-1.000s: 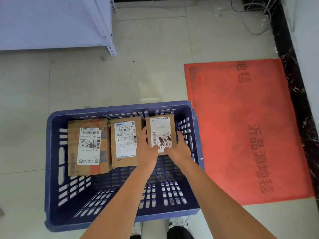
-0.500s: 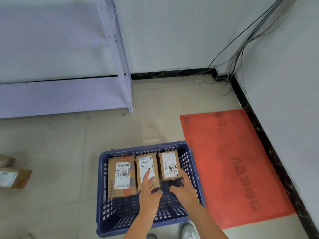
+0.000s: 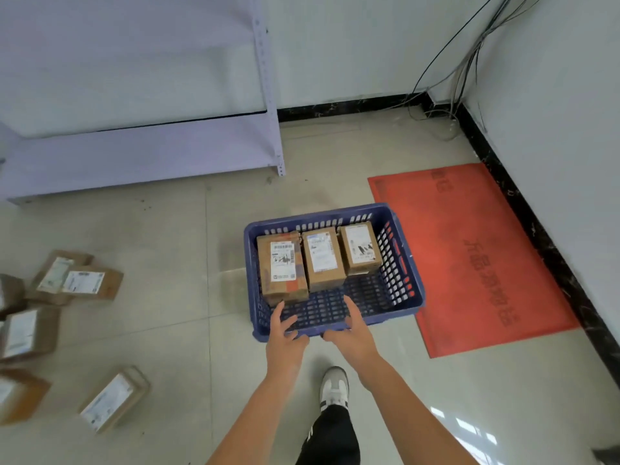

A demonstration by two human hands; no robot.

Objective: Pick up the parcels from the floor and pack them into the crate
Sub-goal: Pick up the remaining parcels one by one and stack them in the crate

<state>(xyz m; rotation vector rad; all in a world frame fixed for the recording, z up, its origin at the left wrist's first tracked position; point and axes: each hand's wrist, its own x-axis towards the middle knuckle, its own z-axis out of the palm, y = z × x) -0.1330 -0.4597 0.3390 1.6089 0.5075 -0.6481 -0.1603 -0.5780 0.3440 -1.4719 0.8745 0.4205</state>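
Three parcels [image 3: 318, 258] sitting side by side along the crate [image 3: 399, 263] far wall; left hand [image 3: 285, 337] and right hand [image 3: 355, 333] hovering spread, empty (six-odd parcels waiting on floor [image 3: 80, 283]).

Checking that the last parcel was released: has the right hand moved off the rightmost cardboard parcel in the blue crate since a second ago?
Yes. The right hand has drawn back toward the blue plastic crate's near rim, clear of the rightmost cardboard parcel.

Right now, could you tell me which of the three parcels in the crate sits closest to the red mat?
The smallest parcel, at the right end of the row in the blue crate, next to the wall facing the red mat; the other two lie further left.
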